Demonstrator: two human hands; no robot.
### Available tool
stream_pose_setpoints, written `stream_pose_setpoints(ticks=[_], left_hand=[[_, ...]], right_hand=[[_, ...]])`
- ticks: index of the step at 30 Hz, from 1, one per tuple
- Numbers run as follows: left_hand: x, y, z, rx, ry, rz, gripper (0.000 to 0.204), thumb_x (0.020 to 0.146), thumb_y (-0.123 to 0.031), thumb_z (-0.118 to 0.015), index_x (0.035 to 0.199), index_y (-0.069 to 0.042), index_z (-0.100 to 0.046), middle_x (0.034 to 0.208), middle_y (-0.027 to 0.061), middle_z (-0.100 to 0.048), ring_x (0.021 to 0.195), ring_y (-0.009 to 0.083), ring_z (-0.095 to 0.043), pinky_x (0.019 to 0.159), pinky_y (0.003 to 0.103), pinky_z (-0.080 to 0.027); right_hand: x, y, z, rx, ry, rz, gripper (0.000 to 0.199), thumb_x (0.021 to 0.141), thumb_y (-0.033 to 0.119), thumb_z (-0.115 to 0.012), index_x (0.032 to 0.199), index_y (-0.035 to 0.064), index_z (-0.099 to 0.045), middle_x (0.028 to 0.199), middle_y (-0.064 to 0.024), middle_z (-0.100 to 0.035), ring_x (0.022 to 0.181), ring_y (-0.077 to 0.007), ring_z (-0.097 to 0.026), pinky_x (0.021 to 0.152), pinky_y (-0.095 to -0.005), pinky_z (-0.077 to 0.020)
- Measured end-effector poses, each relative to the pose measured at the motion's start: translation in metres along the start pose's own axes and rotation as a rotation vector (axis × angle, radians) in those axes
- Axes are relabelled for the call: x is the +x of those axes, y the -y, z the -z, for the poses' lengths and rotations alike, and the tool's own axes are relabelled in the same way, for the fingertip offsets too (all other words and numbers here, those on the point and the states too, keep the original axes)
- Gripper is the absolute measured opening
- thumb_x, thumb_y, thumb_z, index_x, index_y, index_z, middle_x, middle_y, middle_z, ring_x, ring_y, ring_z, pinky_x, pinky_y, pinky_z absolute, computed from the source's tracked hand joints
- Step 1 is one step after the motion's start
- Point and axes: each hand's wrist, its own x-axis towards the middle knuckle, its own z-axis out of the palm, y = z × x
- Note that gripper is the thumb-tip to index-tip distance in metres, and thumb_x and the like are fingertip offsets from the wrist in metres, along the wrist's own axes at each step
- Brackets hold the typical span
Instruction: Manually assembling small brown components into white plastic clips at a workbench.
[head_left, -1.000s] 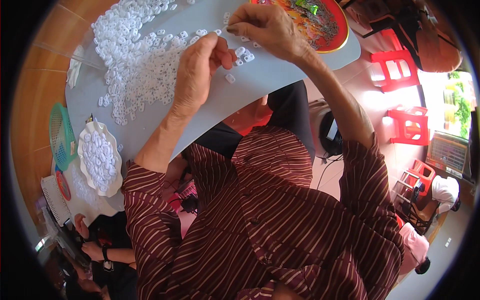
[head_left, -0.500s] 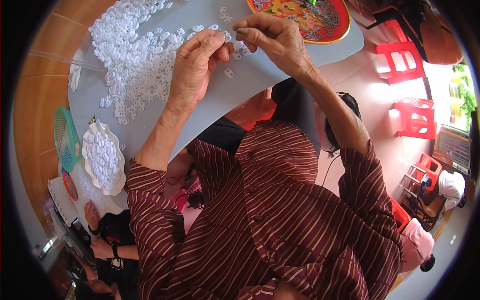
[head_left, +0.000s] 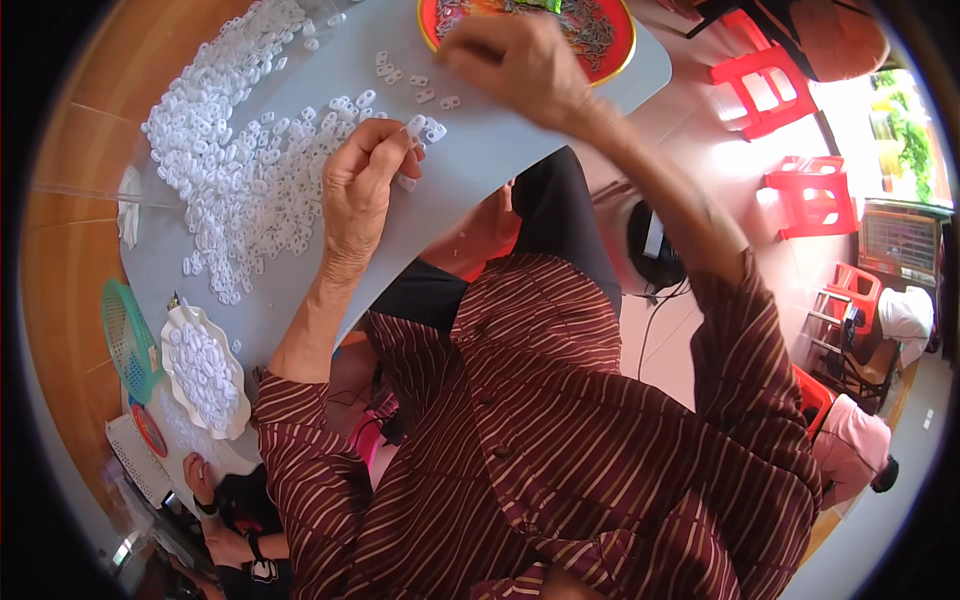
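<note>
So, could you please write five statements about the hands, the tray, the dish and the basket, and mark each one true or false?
1. The left hand pinches at least one small white piece. True.
2. The right hand rests inside the dish. False: the right hand overlaps the red tray in the picture, far from the dish.
3. The wavy-edged dish holds many white pieces. True.
4. The basket beside the dish is pink. False: it is a green basket.
5. The red tray holds only white pieces. False: small grey pieces and a green item lie in it.
</note>
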Motion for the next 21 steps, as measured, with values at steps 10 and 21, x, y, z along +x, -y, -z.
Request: stream_pose_setpoints(ticks=[10,21], left_hand=[[-0.004,0.002,-0.003,0.165,0.025,-0.015,0.014,0.089,-0.012,-0.051,0.088,-0.001,-0.059,0.070,0.0020,-0.054,0.067,0.0080,-0.049,0.068,0.022,-0.041],[-0.004,-0.001,-0.005,0.229,0.028,-0.027,0.015,0.089,-0.014,-0.051,0.086,-0.001,-0.059,0.071,0.0018,-0.056,0.067,0.0075,-0.049,0.066,0.022,-0.041]], right_hand=[[0.020,-0.056,0.042,-0.256,0.349,0.032,0.018,0.074,0.010,-0.062,0.087,-0.0007,-0.067,0.080,-0.0201,-0.064,0.075,-0.0330,-0.062,0.069,-0.0400,-0.0491],[0.015,-0.038,0.030,-0.394,0.455,0.127,0.009,0.076,0.006,-0.062,0.080,0.0025,-0.068,0.072,-0.0174,-0.064,0.071,-0.0286,-0.064,0.063,-0.0379,-0.0509]])
